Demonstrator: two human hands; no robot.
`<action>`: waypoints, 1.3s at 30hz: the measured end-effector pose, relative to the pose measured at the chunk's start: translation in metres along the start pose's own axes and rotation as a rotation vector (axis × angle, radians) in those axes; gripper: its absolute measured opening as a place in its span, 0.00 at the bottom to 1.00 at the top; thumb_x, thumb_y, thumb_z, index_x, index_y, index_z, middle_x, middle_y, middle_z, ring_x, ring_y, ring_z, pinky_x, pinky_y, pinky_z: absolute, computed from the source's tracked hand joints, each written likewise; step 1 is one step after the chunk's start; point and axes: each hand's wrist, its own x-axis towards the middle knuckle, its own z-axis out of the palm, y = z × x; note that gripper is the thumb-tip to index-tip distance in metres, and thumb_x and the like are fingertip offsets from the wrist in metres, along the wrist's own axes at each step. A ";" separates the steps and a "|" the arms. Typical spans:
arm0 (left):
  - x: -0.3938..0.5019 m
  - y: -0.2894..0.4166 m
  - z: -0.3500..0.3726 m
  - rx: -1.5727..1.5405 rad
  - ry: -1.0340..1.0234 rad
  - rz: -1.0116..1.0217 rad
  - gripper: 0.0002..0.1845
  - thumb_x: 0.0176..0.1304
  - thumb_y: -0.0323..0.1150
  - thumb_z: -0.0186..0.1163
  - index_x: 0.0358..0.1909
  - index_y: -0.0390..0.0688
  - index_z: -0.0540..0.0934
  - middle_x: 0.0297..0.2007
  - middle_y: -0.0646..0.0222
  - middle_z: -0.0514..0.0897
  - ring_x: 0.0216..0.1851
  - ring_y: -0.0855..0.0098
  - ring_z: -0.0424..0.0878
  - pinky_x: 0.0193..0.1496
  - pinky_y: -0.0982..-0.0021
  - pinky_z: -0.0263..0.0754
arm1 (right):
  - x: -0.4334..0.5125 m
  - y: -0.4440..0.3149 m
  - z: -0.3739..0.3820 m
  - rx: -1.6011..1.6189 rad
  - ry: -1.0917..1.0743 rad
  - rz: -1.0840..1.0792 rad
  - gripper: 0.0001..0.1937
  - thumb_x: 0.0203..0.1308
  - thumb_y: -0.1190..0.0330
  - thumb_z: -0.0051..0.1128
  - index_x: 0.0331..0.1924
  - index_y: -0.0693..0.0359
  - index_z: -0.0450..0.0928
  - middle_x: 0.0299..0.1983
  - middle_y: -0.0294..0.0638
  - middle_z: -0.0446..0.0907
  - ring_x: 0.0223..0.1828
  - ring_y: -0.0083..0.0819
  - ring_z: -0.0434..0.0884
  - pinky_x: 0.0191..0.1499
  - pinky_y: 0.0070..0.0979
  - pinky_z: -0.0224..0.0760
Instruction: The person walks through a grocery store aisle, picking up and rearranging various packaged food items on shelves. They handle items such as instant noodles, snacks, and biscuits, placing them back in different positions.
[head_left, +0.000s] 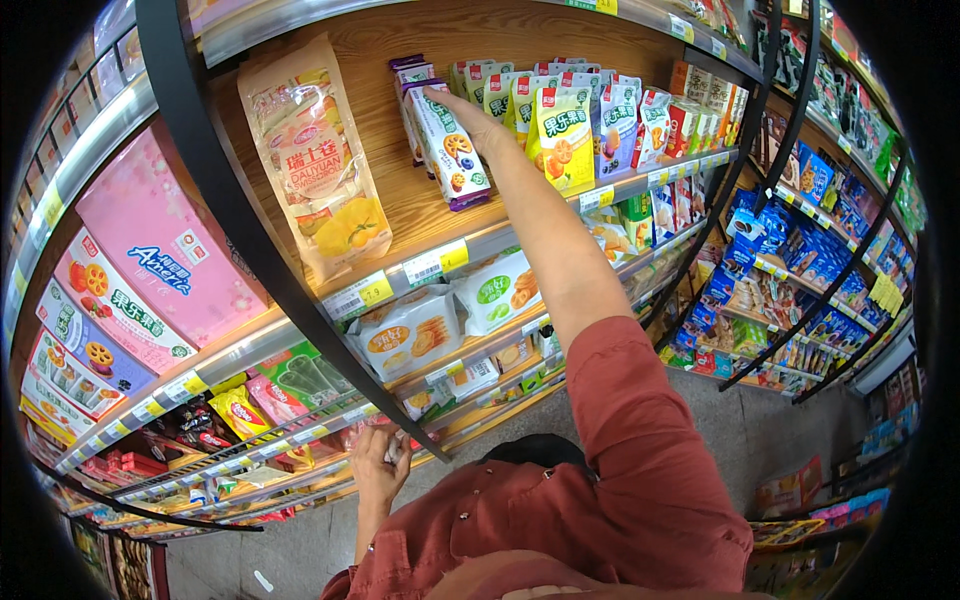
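Observation:
My right hand (476, 124) reaches onto a wooden shelf (412, 30) and grips a white-and-purple biscuit pack (450, 150) along its top and right side. The pack stands tilted in front of similar purple-edged packs (411, 73). Just right of that hand stand rows of biscuit packs, with a yellow pack (562, 142) foremost. To the left, a tall peach-coloured Swiss roll bag (315, 157) leans upright. Low down by the shelf unit, my left hand (379, 459) is curled around a small whitish crumpled item (393, 448), whose kind I cannot make out.
A black metal upright (247, 195) divides the shelving, with pink snack boxes (165, 225) to its left. Price tags (435, 262) line the shelf edge. White biscuit bags (409, 334) lie one shelf below. More stocked shelves (795, 247) stand at right, above grey floor (757, 427).

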 end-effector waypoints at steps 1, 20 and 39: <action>0.000 -0.001 0.002 0.012 0.001 0.015 0.12 0.53 0.29 0.74 0.39 0.44 0.83 0.32 0.62 0.82 0.32 0.55 0.83 0.34 0.58 0.76 | 0.000 0.001 0.001 -0.015 0.015 -0.005 0.27 0.63 0.46 0.68 0.53 0.62 0.83 0.40 0.49 0.89 0.31 0.37 0.89 0.29 0.33 0.86; 0.004 0.008 0.028 0.047 -0.147 0.028 0.13 0.55 0.33 0.74 0.40 0.44 0.84 0.32 0.59 0.80 0.33 0.51 0.82 0.35 0.56 0.75 | -0.014 -0.006 0.047 -0.287 0.309 -0.166 0.50 0.72 0.42 0.55 0.82 0.66 0.42 0.74 0.58 0.67 0.70 0.47 0.75 0.66 0.42 0.74; 0.116 0.177 0.141 -0.833 -0.034 0.051 0.45 0.75 0.71 0.31 0.63 0.37 0.72 0.63 0.57 0.72 0.66 0.62 0.68 0.70 0.59 0.59 | -0.356 0.205 0.032 -0.374 0.182 -0.603 0.40 0.72 0.61 0.58 0.81 0.63 0.49 0.77 0.58 0.56 0.79 0.47 0.57 0.77 0.41 0.53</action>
